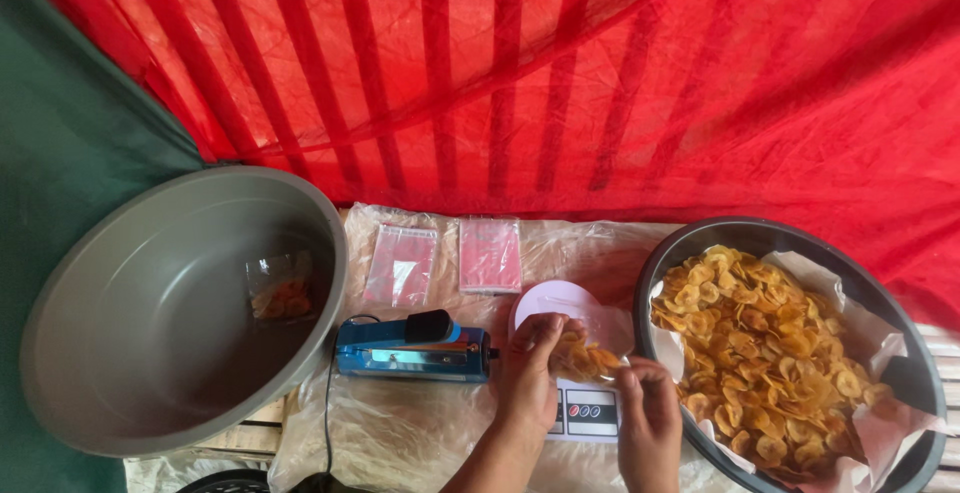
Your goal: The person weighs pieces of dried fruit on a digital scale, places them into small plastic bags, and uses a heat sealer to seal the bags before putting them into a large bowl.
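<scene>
Pinched between the fingertips of both hands is a small clear bag of chips (588, 358), held just above a white kitchen scale (570, 353) near the front edge of the table (420, 433). One side of the bag's mouth is gripped by the left hand (530, 373), fingers pressed together on the plastic, and the other side is nipped by the right hand (648, 408) lower down, thumb and fingers closed on it. Golden chips can be seen through the bag, about half full as far as can be told

Only one view is given, from the head camera looking down, so everything's from that

Right beside the right hand, at the table's right edge, a big dark round basin (900, 373) lined with paper is heaped with fried banana-style chips (770, 353). Just left of the left hand a blue heat sealer (412, 348) with a black handle is laid flat, its cord trailing off the front edge. Toward the back edge, two small stacks of empty clear bags (400, 265) and pinkish ones (490, 253) are laid side by side. Off the left edge a large grey basin (120, 353) is set, with one filled packet (280, 288) lying inside. Red netting (600, 73) is hung behind it all, and the table is covered with clear plastic sheeting
</scene>
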